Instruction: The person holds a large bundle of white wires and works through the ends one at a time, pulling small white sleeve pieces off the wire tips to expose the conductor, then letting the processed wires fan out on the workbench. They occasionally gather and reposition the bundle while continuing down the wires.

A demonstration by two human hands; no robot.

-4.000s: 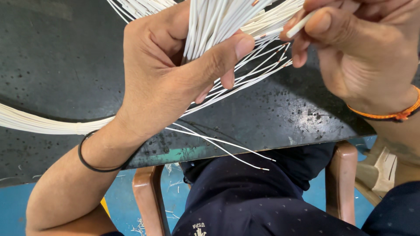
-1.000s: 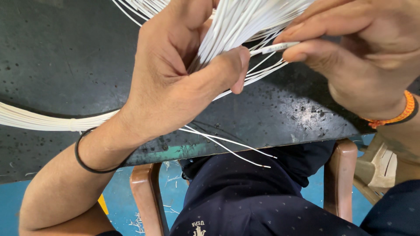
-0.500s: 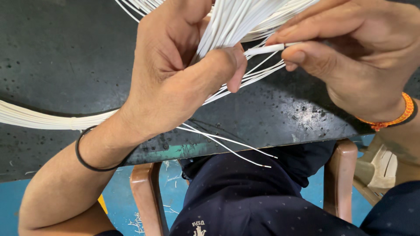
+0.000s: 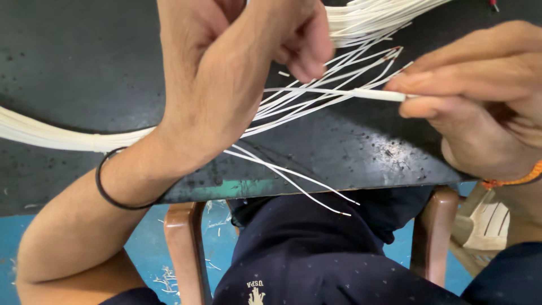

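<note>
Head view shows the left hand closed in a fist around the bundle of white wires, which lies on the dark table and fans out toward 2 o'clock. At 3 o'clock from it, the right hand pinches one single white wire between thumb and forefinger, fingers closed tight on its end. Two loose wires hang over the table edge toward 5 o'clock.

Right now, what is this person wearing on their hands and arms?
Both hands are bare, no gloves or sleeves in view. The left hand has a thin black band round its wrist. The right hand has an orange thread band at its wrist.
</note>
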